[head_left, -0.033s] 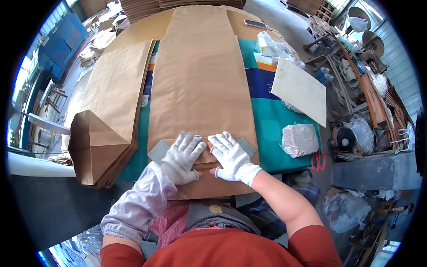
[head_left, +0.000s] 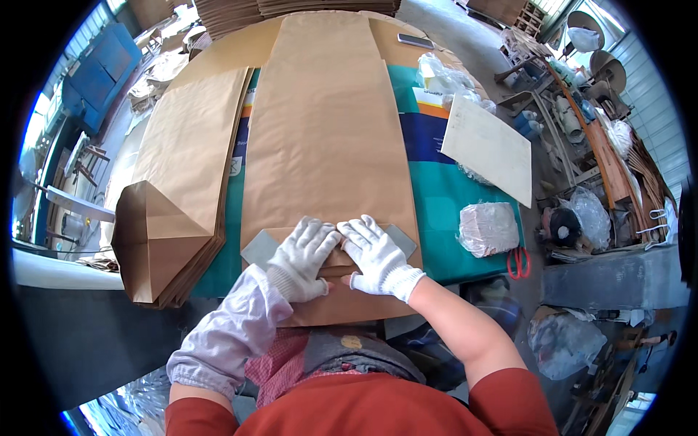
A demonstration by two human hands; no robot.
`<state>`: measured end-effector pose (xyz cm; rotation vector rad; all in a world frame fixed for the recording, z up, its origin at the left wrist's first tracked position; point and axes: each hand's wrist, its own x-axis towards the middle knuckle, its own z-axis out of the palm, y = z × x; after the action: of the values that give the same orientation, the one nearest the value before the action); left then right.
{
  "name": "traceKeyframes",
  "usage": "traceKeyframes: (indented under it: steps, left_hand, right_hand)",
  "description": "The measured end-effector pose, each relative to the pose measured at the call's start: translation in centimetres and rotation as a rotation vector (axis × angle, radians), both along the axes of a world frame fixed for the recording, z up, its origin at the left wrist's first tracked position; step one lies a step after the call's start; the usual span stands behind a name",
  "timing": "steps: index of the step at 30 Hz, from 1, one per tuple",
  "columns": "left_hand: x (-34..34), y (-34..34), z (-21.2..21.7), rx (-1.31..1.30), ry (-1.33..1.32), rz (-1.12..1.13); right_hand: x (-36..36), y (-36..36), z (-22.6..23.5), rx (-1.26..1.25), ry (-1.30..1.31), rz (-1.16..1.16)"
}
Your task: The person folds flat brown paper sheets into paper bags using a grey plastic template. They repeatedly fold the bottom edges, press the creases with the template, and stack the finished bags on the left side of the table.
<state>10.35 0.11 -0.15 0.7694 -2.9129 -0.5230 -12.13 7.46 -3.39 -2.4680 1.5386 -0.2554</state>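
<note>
A long brown paper bag [head_left: 327, 131] lies flat in front of me, its near end folded over. My left hand [head_left: 299, 258], in a white knit glove, presses flat on the left of the fold. On the right of the fold lies my right hand [head_left: 379, 256], gloved the same way, fingers stretched out. The fingertips of both hands nearly meet at the middle. From under the folded end, grey corners of a flat plate [head_left: 259, 249] stick out at both sides; its middle is hidden by paper and hands.
Left of the bag rests a stack of brown paper bags [head_left: 185, 145], the top one's end opened into a pointed shape. At right are a pale board [head_left: 488, 149], a plastic-wrapped bundle [head_left: 488, 229], red-handled scissors [head_left: 518, 263] and crumpled clear plastic [head_left: 443, 76]. A phone [head_left: 415, 41] lies at the far edge.
My right hand has slid slightly left, so its fingertips are closer to the left hand's. The bag looks unmoved.
</note>
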Motion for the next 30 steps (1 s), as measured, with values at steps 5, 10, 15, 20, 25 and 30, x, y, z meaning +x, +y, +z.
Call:
traceKeyframes:
  steps: [5,10,15,20,25,30]
  left_hand:
    - [3.6,-2.6,-0.6,0.726,0.418,0.599]
    - [6.8,-2.7,2.9,0.283,-0.285,0.899]
    - [7.7,-5.6,1.0,0.486,-0.325,0.865]
    - [12.1,-5.4,-3.5,0.482,-0.118,0.854]
    - [11.2,-2.7,0.0,0.621,0.178,1.1]
    - [12.2,-3.9,10.1,0.053,0.522,0.739]
  right_hand:
    - [-1.3,-0.4,0.6,-0.088,-0.506,-0.415]
    - [-1.5,-0.3,2.3,-0.193,0.065,-0.48]
    - [-8.1,-8.1,-1.1,0.227,-0.397,-0.778]
    - [-7.6,-9.4,-0.4,-0.358,-0.142,-0.748]
    - [-3.3,-0.3,6.5,0.404,0.121,-0.666]
    - [-1.9,-1.3,2.9,0.206,-0.234,-0.69]
